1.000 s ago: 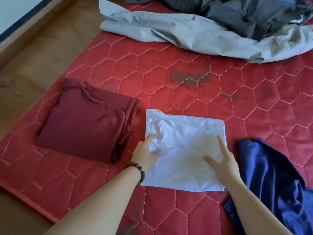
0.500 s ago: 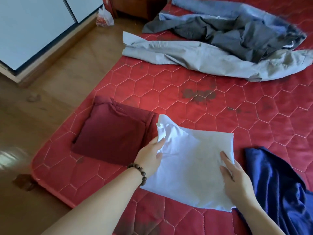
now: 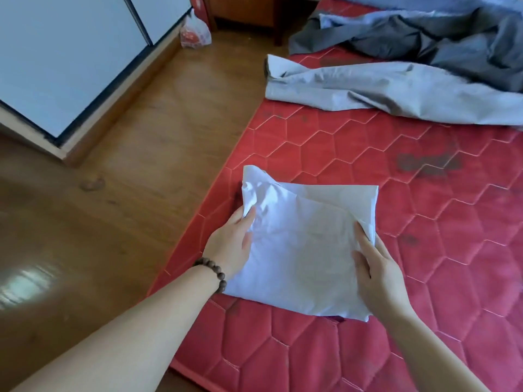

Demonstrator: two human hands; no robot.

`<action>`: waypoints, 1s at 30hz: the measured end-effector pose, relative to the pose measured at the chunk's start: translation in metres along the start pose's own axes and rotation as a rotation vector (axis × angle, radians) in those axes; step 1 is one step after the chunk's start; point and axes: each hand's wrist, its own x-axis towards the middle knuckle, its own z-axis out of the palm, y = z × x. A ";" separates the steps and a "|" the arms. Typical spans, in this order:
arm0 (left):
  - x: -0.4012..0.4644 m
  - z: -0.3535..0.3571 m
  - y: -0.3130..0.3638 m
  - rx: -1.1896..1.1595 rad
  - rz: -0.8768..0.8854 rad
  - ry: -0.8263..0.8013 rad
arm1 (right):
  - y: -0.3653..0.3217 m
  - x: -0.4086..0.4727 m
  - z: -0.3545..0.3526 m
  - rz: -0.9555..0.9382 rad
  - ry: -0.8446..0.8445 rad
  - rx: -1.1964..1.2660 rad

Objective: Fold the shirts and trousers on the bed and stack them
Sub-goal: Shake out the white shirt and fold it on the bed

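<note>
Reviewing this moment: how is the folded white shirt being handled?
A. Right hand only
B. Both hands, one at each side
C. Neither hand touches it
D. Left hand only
B: the left hand grips the left edge of the white shirt and the right hand holds its right edge, near the corner of the red mattress.

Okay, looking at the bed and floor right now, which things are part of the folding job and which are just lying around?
Part of the job:
- folded white shirt, held by left hand and right hand
- light grey trousers, unfolded
- dark grey garment, crumpled
- red mattress

Just lying about:
- plastic bag on the floor
- wooden furniture
- white cabinet
</note>
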 end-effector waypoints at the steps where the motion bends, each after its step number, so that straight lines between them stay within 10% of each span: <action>1: 0.004 0.001 -0.014 -0.006 -0.024 -0.027 | 0.001 0.003 0.014 0.007 0.000 0.003; 6: 0.005 0.027 -0.054 -0.033 -0.134 -0.290 | 0.024 0.000 0.063 0.200 -0.121 -0.096; 17: 0.018 0.036 -0.056 0.066 -0.097 -0.174 | 0.025 0.016 0.059 0.160 -0.125 -0.168; 23: 0.009 0.041 -0.027 0.358 0.213 0.272 | -0.008 0.009 0.070 -0.142 0.221 -0.564; 30: 0.015 0.093 -0.026 0.603 0.225 -0.202 | -0.002 0.004 0.126 -0.308 -0.206 -0.656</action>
